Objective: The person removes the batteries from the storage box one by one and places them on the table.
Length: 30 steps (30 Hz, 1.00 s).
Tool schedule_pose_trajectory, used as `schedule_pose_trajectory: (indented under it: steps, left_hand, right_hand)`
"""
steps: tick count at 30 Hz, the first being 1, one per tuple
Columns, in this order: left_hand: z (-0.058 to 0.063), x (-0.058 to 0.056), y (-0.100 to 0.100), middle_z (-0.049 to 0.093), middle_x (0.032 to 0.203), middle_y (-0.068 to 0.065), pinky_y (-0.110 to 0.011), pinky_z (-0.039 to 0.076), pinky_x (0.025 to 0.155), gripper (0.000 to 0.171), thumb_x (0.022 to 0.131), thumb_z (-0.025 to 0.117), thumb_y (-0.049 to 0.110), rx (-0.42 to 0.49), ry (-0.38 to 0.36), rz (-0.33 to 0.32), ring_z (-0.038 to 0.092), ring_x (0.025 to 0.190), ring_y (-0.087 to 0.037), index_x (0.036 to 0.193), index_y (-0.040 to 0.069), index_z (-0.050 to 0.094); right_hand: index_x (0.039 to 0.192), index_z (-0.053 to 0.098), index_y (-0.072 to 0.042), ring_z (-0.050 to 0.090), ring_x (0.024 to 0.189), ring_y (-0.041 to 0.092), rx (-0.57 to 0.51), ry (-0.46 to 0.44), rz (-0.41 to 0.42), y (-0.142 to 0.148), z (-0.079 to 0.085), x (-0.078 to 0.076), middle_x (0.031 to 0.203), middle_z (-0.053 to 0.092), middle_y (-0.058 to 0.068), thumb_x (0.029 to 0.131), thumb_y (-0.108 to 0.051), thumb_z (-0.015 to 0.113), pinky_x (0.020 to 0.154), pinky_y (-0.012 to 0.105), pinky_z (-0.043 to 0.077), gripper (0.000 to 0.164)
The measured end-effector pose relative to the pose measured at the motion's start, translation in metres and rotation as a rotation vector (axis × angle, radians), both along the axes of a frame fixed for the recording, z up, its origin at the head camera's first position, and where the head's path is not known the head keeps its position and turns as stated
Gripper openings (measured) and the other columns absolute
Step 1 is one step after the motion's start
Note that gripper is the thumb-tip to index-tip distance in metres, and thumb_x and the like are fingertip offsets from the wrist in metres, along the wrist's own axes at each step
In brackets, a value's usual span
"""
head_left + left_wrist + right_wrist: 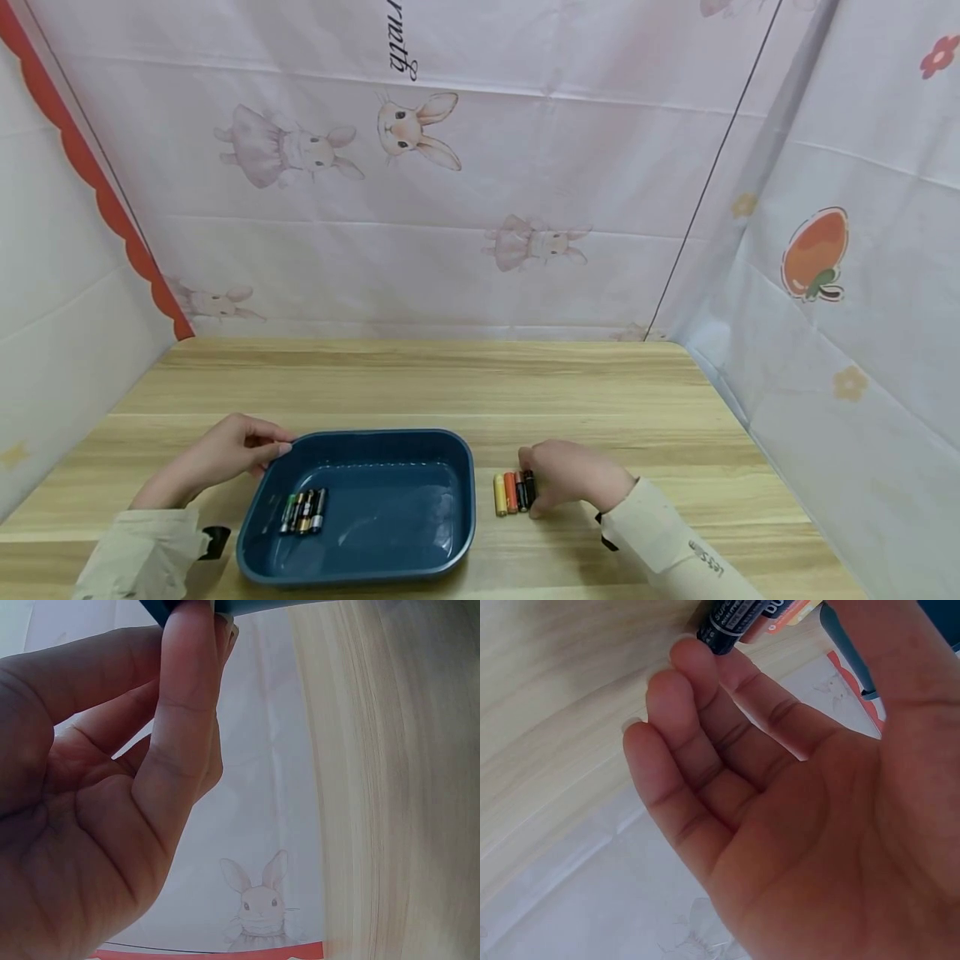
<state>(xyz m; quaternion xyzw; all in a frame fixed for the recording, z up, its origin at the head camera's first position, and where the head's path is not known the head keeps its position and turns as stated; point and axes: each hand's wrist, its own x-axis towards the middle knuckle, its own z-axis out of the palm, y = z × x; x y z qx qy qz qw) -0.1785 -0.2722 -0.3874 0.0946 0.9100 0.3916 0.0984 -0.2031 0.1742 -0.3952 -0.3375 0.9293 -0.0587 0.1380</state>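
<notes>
Head view showed a dark blue tray (390, 525) on the wood-grain desk (600, 383), set a little left of the middle and well apart from the desk's far edge. The left hand (232, 450) had a narrow grip, its thumb and fingers pinching the tray's rim at the far left corner; left wrist view caught the fingertips against a blue corner. Near the tray's left edge, four batteries (304, 511) lay side by side on its floor, one with a green section.

Beyond the tray's right edge, another row lay directly on the desk: a yellow battery (500, 496) nearest the tray, then an orange battery (512, 493), a dark battery (522, 493) and a black battery (531, 487) at the right end. The right hand (573, 473) held its grip about the black battery, fingers at the far end and thumb at the near end. Right wrist view showed a fingertip touching that battery's end, though the thumb tip was out of frame.

Behind the desk's far edge hung a rabbit-printed cloth (555, 167), with red scalloped trim (112, 200) running down to the far left corner.
</notes>
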Motion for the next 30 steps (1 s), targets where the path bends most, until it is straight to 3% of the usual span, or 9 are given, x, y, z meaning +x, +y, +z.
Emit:
schedule_pose_trajectory:
  steps: [11, 23, 30]
  left_hand:
    - [-0.0006, -0.0015, -0.0008, 0.066, 0.081, -0.005, -0.030, 0.054, 0.057, 0.021, 0.094, 0.061, 0.008, 0.006, 0.003, -0.006, 0.059, 0.064, -0.017, 0.107, -0.006, 0.069]
    - [0.0003, -0.0012, -0.0005, 0.066, 0.081, -0.005, -0.031, 0.054, 0.057, 0.021, 0.094, 0.061, 0.008, 0.005, -0.007, 0.001, 0.059, 0.065, -0.018, 0.108, -0.006, 0.069]
    - [0.0008, -0.0003, 0.0001, 0.065, 0.080, -0.005, -0.031, 0.054, 0.057, 0.021, 0.094, 0.061, 0.008, 0.002, 0.000, -0.007, 0.058, 0.064, -0.018, 0.107, -0.007, 0.069]
  right_hand:
    - [0.096, 0.062, -0.009, 0.051, 0.070, 0.006, -0.017, -0.001, 0.005, -0.0011, -0.0016, -0.0012, 0.084, 0.064, -0.002, 0.067, -0.029, 0.089, 0.069, 0.026, 0.049, 0.044]
    - [0.099, 0.063, -0.006, 0.063, 0.081, 0.017, 0.003, 0.010, -0.044, 0.0018, -0.0021, -0.0007, 0.092, 0.067, 0.005, 0.063, -0.028, 0.090, 0.075, 0.031, 0.053, 0.050]
    - [0.098, 0.062, -0.006, 0.062, 0.080, 0.018, 0.010, 0.006, -0.071, 0.0027, -0.0029, -0.0015, 0.090, 0.066, 0.004, 0.062, -0.028, 0.091, 0.075, 0.032, 0.053, 0.051]
